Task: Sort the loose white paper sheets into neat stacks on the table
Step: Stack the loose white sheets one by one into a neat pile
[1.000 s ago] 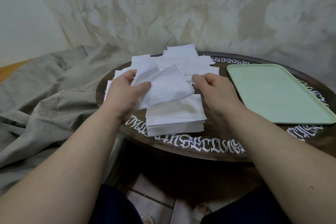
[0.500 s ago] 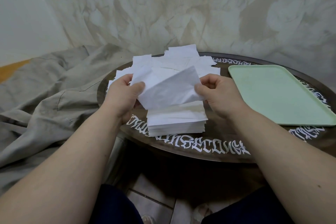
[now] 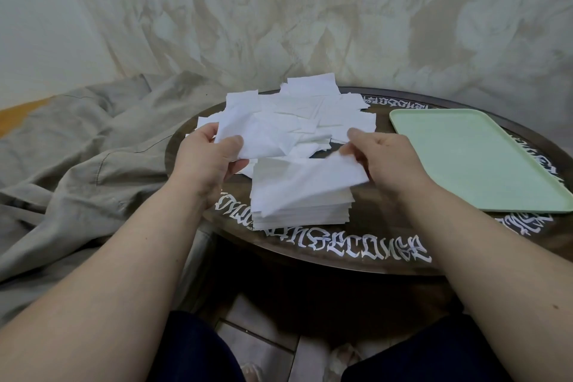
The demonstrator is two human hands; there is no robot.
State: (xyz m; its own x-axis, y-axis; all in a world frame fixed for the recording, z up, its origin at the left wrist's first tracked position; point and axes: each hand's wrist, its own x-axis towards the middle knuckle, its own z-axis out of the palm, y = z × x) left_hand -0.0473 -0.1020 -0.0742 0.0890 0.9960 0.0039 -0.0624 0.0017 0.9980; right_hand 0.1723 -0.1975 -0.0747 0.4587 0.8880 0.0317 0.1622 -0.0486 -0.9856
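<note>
Head camera, looking down past two bare forearms: a person seated at a round dark table [image 3: 366, 260] with white lettering round its rim sorts white paper, one sheet at a time. Nearest the body stands the neat stack [image 3: 302, 211], squared up at the table's near edge. Over it the right hand [image 3: 384, 164] pinches the right-hand corner of a single sheet [image 3: 307, 183] between thumb and curled fingers, thumb on top; the sheet slopes down and leftward, its far end draped on the stack's top while the pinched corner rides a little above it. Judged from that, the step in hand is laying this sheet down — it is not yet flat or square with the edges below, so the next move calls for lowering the corner, lining it up and letting go.

Just left and slightly farther, the left hand [image 3: 206, 161] grips a crumpled bunch of sheets [image 3: 257, 136], thumb across the front and fingers curled behind, held clear of the stack; how many sheets it holds cannot be told. Behind both hands lies the loose pile [image 3: 313, 112], sheets overlapping at all angles — plenty, it seems, left to sort. To the right, well apart from the paper, sits a pale green tray [image 3: 483, 164]. A rumpled grey cloth [image 3: 77, 158] spreads left of the table, and a mottled wall [image 3: 310, 9] closes the scene.
</note>
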